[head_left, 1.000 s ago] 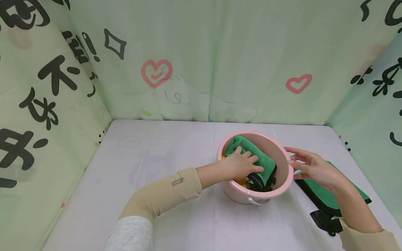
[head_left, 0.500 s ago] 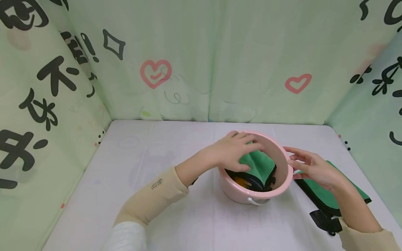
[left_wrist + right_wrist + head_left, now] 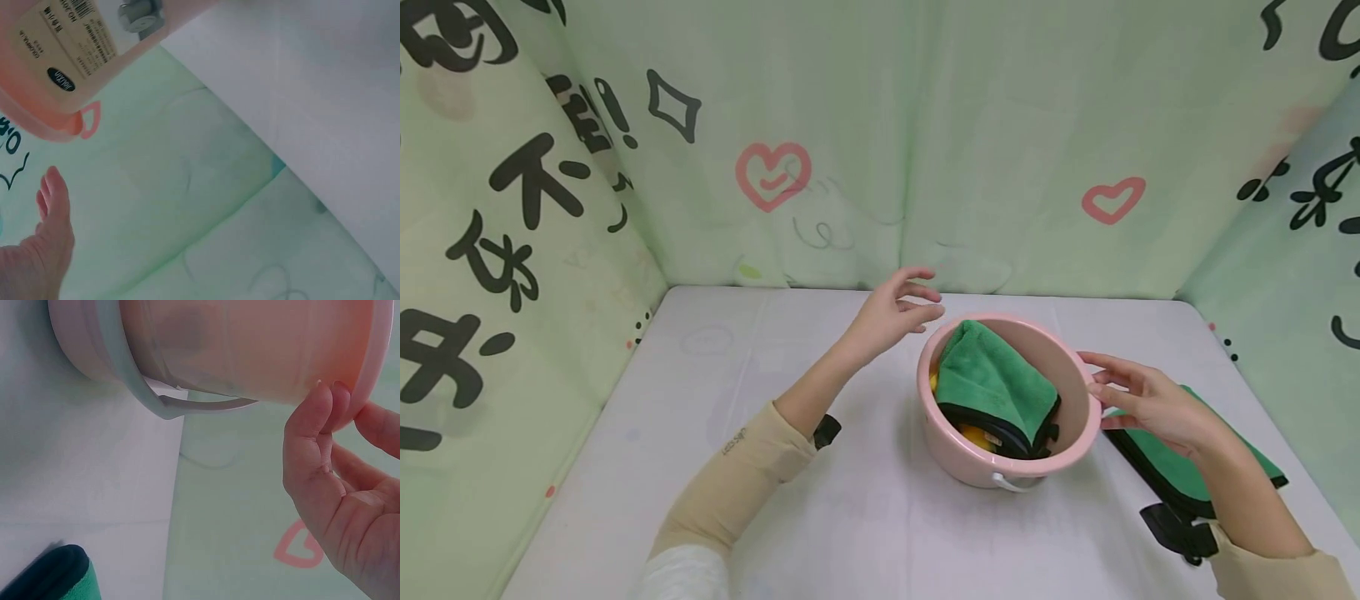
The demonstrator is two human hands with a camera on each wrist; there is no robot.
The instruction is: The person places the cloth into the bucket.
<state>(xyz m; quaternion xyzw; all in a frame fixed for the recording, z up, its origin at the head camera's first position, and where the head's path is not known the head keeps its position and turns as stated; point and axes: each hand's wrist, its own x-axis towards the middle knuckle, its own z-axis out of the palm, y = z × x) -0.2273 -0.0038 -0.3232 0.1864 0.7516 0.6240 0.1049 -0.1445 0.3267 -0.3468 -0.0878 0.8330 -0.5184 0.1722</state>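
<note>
A pink bucket (image 3: 938, 442) stands upright on the table, right of centre in the head view. Inside it lies a folded green cloth (image 3: 996, 379) with black edging, over something yellow (image 3: 977, 437) that is mostly covered. My left hand (image 3: 901, 310) is raised beyond the bucket's far left rim, fingers loosely bent and holding nothing. On the bucket's right side, my right hand (image 3: 1153, 408) pinches the rim; in the right wrist view its thumb (image 3: 307, 415) lies against the outer wall. A second folded green cloth (image 3: 1172, 462) with black edging lies under my right forearm.
The white handle (image 3: 1015, 483) hangs down at the bucket's near side. A printed label (image 3: 62, 50) shows on its outer wall in the left wrist view. Light green curtains (image 3: 1000, 150) with drawings enclose the pale table (image 3: 820, 517) at the back and sides.
My left hand has lifted off the cloth in the bucket and moved up and left past the rim. The cloth now lies spread wider over the yellow thing. My right hand has stayed put.
</note>
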